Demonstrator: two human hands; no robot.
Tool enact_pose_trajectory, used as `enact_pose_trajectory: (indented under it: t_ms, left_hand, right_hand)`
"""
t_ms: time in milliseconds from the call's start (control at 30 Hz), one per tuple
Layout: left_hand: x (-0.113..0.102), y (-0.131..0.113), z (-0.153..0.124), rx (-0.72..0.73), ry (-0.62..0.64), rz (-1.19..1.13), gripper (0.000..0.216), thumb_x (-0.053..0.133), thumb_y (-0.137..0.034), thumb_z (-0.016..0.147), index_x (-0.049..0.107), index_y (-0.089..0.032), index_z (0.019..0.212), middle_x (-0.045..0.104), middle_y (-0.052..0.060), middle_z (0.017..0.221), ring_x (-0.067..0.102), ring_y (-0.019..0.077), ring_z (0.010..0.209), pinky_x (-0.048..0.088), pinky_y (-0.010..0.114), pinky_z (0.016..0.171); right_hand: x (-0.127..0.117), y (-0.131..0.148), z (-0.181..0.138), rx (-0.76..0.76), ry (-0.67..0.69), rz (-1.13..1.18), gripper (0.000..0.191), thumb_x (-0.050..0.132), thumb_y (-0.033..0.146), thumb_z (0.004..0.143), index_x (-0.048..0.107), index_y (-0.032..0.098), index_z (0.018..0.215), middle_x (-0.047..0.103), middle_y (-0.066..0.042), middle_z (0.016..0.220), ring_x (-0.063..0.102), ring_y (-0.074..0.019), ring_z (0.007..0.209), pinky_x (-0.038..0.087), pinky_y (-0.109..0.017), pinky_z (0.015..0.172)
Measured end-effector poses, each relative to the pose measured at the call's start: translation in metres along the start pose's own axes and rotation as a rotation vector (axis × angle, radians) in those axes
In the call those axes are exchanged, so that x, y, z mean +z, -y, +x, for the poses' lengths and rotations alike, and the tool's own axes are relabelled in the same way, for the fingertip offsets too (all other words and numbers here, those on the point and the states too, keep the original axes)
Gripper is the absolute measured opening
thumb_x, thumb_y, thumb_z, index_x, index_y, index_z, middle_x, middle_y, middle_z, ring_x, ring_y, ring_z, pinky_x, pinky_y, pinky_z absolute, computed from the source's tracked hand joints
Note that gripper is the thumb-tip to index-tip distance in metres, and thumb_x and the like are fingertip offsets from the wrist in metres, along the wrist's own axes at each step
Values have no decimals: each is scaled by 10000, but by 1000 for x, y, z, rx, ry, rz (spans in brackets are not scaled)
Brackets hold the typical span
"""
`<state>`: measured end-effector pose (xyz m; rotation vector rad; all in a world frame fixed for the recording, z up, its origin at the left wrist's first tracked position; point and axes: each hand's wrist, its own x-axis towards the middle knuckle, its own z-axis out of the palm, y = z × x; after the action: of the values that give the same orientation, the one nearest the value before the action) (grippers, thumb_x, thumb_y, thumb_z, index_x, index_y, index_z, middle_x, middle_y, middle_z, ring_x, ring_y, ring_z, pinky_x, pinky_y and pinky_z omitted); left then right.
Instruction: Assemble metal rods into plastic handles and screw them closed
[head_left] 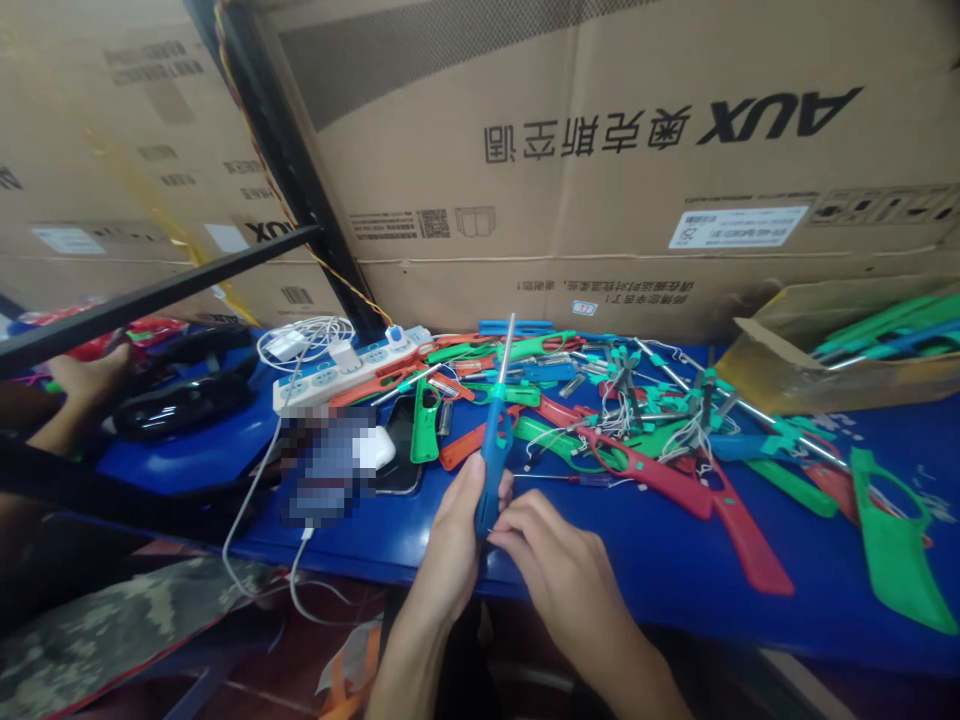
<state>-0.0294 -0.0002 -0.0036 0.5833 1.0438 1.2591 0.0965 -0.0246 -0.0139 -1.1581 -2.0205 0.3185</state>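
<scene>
My left hand [459, 510] is wrapped round the handle of a blue long-necked lighter [491, 455], whose metal tube points up and away from me. The fingertips of my right hand [551, 545] are pinched together at the lower end of that handle. A tiny pale tip shows at them, too small to name. Just beyond my hands lie an orange casing half [472, 443], a green casing half [426, 425] and a screwdriver [592, 480]. To the right, red lighter casings [664, 480] lie among wires and small turquoise parts.
A blue table [600, 580] bears a power strip [322, 385] with white cables and a phone [401, 450]. An open cardboard box [787, 370] of lighters stands at right. Large cartons [600, 220] rise behind. Beyond a black frame [285, 130], another person's hand [94, 375] shows at left.
</scene>
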Motion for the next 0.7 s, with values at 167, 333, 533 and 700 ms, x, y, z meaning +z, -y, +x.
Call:
enact_pose_trajectory:
  t_ms: [167,333,533,700]
  left_hand:
    - [-2,3,0,-3,-40,-2,517,781,-633,784,709,-136,907,683,44,851,616,162,826,493,248,795]
    - [-6,9,3,5,-74,17,554,763,-656,792,733,-145,1004,716,71,917,654,203,895,512,295,855]
    - [-12,19,6,57,-110,98,593,733,-672,814,735,-207,1182,733,79,1043,668,242,1036,491,353,990]
    - [-12,19,5,13,-125,52,617,771,-657,786,722,-211,1210,719,94,1167,665,246,1082,475,360,1033]
  right_hand:
    - [6,1,1,-24,-36,-32,414,343,391,1109,644,213,887,717,-16,879,730,-136,709,431,-236,549]
    - [10,-1,-2,-23,-83,-37,425,318,413,1112,622,218,888,703,0,858,722,-124,691,430,-232,560]
    - [8,-1,-1,7,-41,-19,465,299,457,1108,620,223,867,704,1,856,727,-130,711,434,-232,581]
    - [5,0,0,41,-7,16,467,313,482,1101,628,229,867,712,0,875,728,-137,729,439,-228,602]
